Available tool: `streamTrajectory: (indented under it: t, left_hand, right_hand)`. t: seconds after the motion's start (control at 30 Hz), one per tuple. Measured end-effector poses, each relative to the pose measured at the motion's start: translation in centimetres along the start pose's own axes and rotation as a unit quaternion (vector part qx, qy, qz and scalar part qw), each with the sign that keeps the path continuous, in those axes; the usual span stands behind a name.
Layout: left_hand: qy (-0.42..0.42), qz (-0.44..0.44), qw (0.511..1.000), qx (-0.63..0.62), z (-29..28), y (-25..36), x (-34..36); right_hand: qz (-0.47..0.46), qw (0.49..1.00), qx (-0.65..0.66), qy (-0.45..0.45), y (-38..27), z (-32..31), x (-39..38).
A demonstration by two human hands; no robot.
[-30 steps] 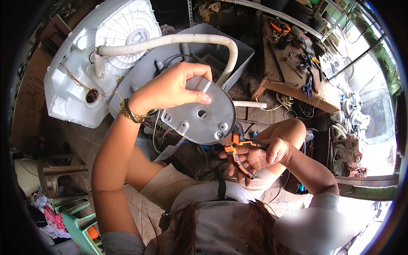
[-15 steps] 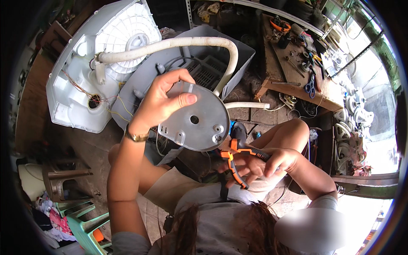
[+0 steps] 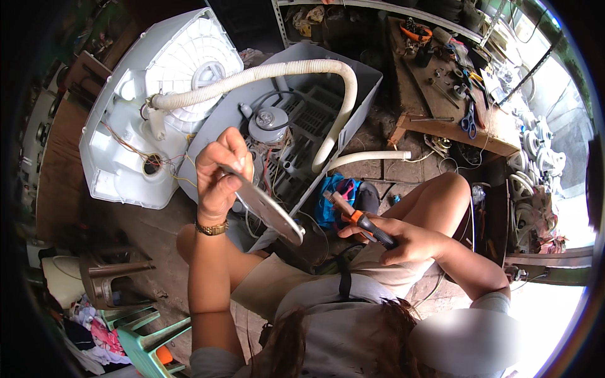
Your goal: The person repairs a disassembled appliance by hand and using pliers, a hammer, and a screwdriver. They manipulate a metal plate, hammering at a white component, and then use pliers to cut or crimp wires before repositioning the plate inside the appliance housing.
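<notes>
My left hand [image 3: 222,170] pinches a round grey metal plate [image 3: 268,211] by its upper edge. The plate is tilted nearly edge-on, so most of its face is hidden. In my right hand [image 3: 403,239] is a pair of pliers [image 3: 362,222] with orange and black handles, the jaws pointing up and left toward the plate but apart from it. Beyond the plate stands a grey plastic washing machine casing [image 3: 362,85], lying open, with a motor [image 3: 268,121] and wires inside. A ribbed white hose [image 3: 271,70] arches over it.
A white plastic tub part [image 3: 116,170] with loose wires leans at the far left. On the right, a wooden workbench [image 3: 454,132] bears scissors [image 3: 468,121] and several tools. A blue bag [image 3: 328,205] lies past the pliers. Green plastic stool [image 3: 142,346] and brown stool [image 3: 116,280] stand at lower left.
My left hand has turned the plate from face-up to nearly edge-on and shifted it left and down. The pliers have moved slightly away from it, and their handles look closed together.
</notes>
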State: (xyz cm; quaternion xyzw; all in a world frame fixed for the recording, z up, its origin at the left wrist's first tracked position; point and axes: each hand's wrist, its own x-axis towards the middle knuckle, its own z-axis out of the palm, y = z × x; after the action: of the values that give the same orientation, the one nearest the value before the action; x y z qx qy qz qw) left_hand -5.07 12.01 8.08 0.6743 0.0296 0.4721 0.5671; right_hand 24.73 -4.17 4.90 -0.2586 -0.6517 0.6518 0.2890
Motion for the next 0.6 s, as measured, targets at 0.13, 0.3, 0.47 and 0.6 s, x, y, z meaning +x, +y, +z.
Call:
streamTrajectory:
  t: [0.13,0.3,0.47,0.6]
  left_hand:
    - [0.043,0.019,0.997,-0.054,0.2,0.0,-0.8]
    - [0.076,0.037,0.995,-0.062,0.5,0.2,-1.0]
    - [0.071,0.048,0.996,-0.015,0.8,0.5,-0.7]
    - [0.04,0.042,0.998,0.035,1.3,1.4,-0.6]
  right_hand:
    - [-0.038,0.989,-0.079,0.118,0.7,2.4,0.5]
    - [0.001,0.986,-0.028,0.164,0.5,4.6,0.9]
    - [-0.032,0.992,0.021,0.118,0.4,5.5,1.3]
    - [-0.031,0.992,-0.003,0.121,-0.1,5.1,1.2]
